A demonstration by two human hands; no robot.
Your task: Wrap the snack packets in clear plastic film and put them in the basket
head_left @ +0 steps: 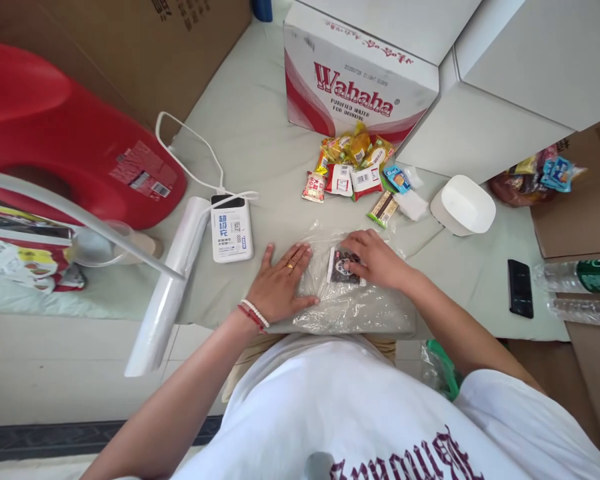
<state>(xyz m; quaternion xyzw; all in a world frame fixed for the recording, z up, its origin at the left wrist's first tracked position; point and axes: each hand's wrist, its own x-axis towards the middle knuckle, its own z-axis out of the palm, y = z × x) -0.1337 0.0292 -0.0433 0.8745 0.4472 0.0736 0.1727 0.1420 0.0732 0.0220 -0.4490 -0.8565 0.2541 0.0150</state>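
A thin clear plastic sheet or bag (310,313) lies wrinkled on the table's front edge. My left hand (280,280) rests flat on its left side, fingers spread. A small dark snack packet with white ends (341,267) lies on the plastic. Over the packet's right part, my right hand (373,259) has its fingers curled, with thumb and fingertips gripping it. Behind the plastic sits a group of snacks: yellow-wrapped packets (357,147), red-and-white packets (340,180), a blue packet (396,179) and a green-edged bar (383,209).
A white roll (173,287) and a power bank (231,230) with a white cable lie left, near a red jug (75,133). A Wahaha carton (360,80) stands behind. To the right are a white bowl (463,205), a black phone (520,288) and plastic bottles (597,277).
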